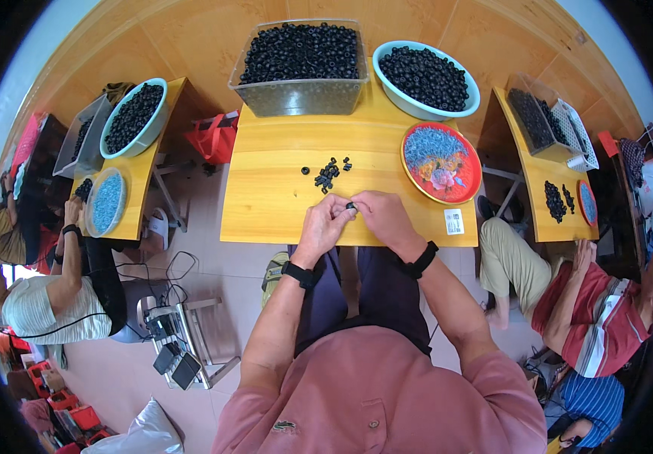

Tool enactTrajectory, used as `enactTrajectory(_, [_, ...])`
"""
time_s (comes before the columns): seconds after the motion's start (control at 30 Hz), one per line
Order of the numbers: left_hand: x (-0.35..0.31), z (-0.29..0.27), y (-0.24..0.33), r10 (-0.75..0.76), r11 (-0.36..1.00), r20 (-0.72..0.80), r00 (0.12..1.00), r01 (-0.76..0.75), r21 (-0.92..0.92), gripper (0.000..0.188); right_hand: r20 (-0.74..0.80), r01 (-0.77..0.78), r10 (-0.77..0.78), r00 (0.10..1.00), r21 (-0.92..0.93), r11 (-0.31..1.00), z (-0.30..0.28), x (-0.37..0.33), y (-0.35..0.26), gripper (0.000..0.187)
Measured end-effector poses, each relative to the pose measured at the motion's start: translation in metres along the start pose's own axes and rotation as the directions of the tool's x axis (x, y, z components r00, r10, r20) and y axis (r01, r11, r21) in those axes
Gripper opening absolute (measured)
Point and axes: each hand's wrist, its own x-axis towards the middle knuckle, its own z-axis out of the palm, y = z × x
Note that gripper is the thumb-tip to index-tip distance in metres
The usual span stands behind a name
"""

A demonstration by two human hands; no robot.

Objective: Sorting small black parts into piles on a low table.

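Note:
Both hands meet at the near edge of the yellow wooden table. My left hand pinches a small round black plastic part between thumb and fingertips. Closed against the same part, my right hand has its fingertips pressed together; whether they hold anything else is hidden. Just beyond the hands lies a loose pile of small black parts, with a single ring-like one to its left. To the right, a round red flower-printed tray holds many thin blue-grey pieces.
At the table's back stand a clear plastic bin and a light-blue basin, both full of black parts. A white label lies at the front right. Side tables with co-workers flank mine. A metal stool stands behind left.

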Motion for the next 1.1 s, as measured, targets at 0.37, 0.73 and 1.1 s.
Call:
enactTrajectory(0.37, [0.003, 0.001, -0.003, -0.072, 0.993, 0.005, 0.997, 0.072, -0.090, 0.013, 0.045, 0.183, -0.180, 0.983, -0.074, 0.980, 0.007, -0.008, 0.000, 0.009])
enactTrajectory(0.73, [0.000, 0.005, 0.013, 0.080, 0.972, -0.021, 0.997, -0.073, 0.222, 0.030, -0.039, -0.212, 0.237, 0.971, 0.324, 0.922, 0.015, -0.003, 0.021, 0.016])
enactTrajectory(1.1, [-0.011, 0.007, 0.013, 0.163, 0.934, -0.070, 0.984, -0.131, 0.333, 0.030, 0.045, -0.312, 0.323, 0.945, 0.413, 0.856, 0.025, -0.005, 0.023, 0.018])
